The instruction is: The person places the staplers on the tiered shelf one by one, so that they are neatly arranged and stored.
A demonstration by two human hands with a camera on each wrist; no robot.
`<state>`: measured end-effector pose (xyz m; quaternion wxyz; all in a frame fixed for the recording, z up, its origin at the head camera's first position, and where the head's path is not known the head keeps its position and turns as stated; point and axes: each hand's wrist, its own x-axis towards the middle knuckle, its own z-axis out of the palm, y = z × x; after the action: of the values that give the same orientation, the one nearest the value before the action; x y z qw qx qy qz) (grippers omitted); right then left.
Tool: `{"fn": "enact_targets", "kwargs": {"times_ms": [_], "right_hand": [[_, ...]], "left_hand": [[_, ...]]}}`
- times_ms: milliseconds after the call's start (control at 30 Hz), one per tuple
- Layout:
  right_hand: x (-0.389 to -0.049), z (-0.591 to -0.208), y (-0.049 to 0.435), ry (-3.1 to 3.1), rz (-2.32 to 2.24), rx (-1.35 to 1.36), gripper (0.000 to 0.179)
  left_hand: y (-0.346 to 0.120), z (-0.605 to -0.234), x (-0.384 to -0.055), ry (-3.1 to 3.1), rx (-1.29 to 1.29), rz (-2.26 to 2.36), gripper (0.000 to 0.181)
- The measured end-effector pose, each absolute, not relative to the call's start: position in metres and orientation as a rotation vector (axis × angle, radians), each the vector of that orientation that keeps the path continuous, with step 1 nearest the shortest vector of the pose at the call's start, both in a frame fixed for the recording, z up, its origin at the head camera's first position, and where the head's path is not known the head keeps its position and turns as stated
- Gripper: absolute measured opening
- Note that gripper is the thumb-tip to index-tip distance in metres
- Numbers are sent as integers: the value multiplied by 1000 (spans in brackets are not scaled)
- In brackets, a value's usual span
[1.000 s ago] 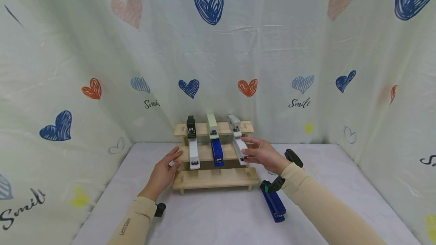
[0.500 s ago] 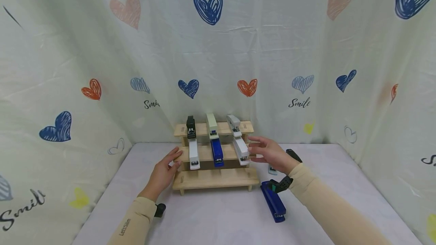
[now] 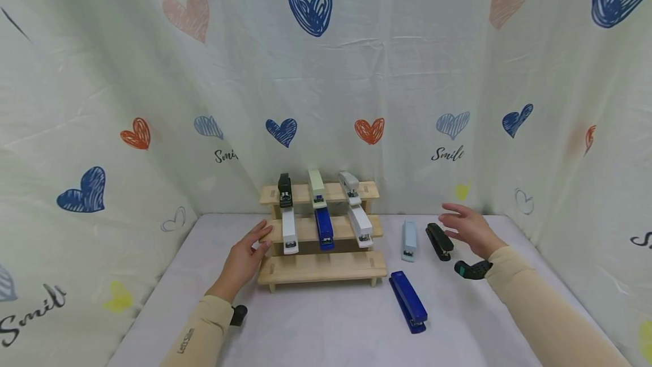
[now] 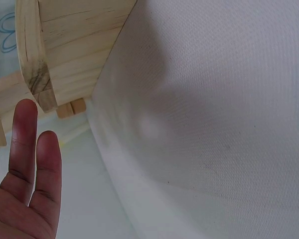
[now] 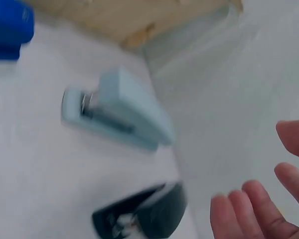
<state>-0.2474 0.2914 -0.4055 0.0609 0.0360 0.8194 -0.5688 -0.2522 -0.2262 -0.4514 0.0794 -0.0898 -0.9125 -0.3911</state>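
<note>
My left hand (image 3: 245, 260) rests against the left end of the middle shelf of a three-tier wooden rack (image 3: 326, 268), its fingers fairly straight. Out to the right, my right hand (image 3: 472, 230) is held with loose, spread fingers and nothing in them, beside a black stapler (image 3: 440, 241) on the table. Left of that lies a light blue stapler (image 3: 409, 240), and nearer the front a dark blue stapler (image 3: 408, 302). On the middle shelf sit a white stapler (image 3: 290, 231), a blue stapler (image 3: 324, 229) and another white stapler (image 3: 361, 225).
The top shelf bears a black stapler (image 3: 285, 190), a pale green stapler (image 3: 317, 188) and a grey-white stapler (image 3: 350, 187). A bare bottom shelf (image 3: 321, 268) is at the front. Behind the white table (image 3: 316, 333) hangs a heart-printed curtain (image 3: 326, 72).
My right hand has come away from the right white stapler on the middle shelf and moved right, uncovering the light blue and black staplers. The left hand stays at the rack.
</note>
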Motion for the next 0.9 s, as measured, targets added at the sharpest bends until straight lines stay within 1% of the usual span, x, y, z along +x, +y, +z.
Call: {"fn": "enact_targets", "kwargs": {"times_ms": [167, 300, 600, 900], "right_hand": [[-246, -438, 312, 2398, -1667, 331, 67], [-248, -459, 316, 2301, -1681, 407, 66], [-250, -463, 312, 2287, -1709, 375, 63], [-253, -464, 304, 2258, -1765, 431, 58]], "left_hand": [[-227, -452, -252, -2720, -270, -1159, 42], [-226, -452, -252, -2721, -277, -1160, 42], [-226, -452, -252, -2732, -275, -1159, 42], [-226, -452, -253, -2729, -277, -1150, 42]]}}
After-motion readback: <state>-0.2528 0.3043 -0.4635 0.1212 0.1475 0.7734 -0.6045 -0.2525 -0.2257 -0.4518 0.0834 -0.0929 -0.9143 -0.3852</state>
